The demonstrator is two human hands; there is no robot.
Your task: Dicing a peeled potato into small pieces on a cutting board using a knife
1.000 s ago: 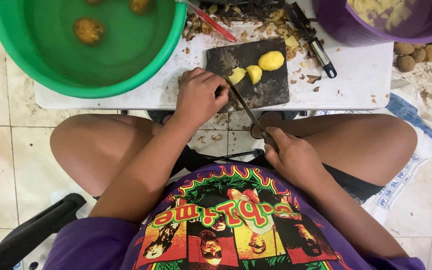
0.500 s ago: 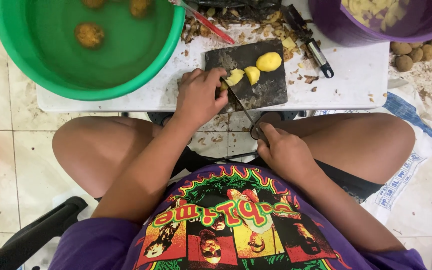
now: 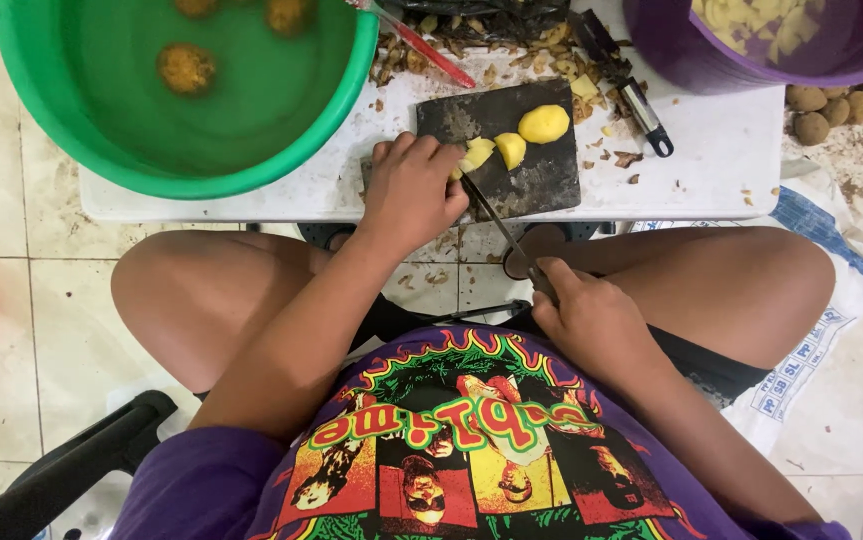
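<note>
A dark cutting board (image 3: 531, 180) lies on a low white table (image 3: 711, 160). On it sit peeled yellow potato pieces (image 3: 541, 125). My left hand (image 3: 411, 190) presses down on a potato piece (image 3: 473, 160) at the board's left side. My right hand (image 3: 586, 315) grips the handle of a long knife (image 3: 496, 225), whose blade tip reaches the piece under my left fingers.
A green basin (image 3: 181, 170) of water with several unpeeled potatoes stands at the table's left. A purple bucket (image 3: 681, 60) of cut potato is at the right, with a peeler (image 3: 636, 100), peelings (image 3: 511, 50) and loose potatoes (image 3: 831, 105) on the floor.
The view has shifted slightly; both hands stay on the potato piece and knife, the blade working at the same piece.
</note>
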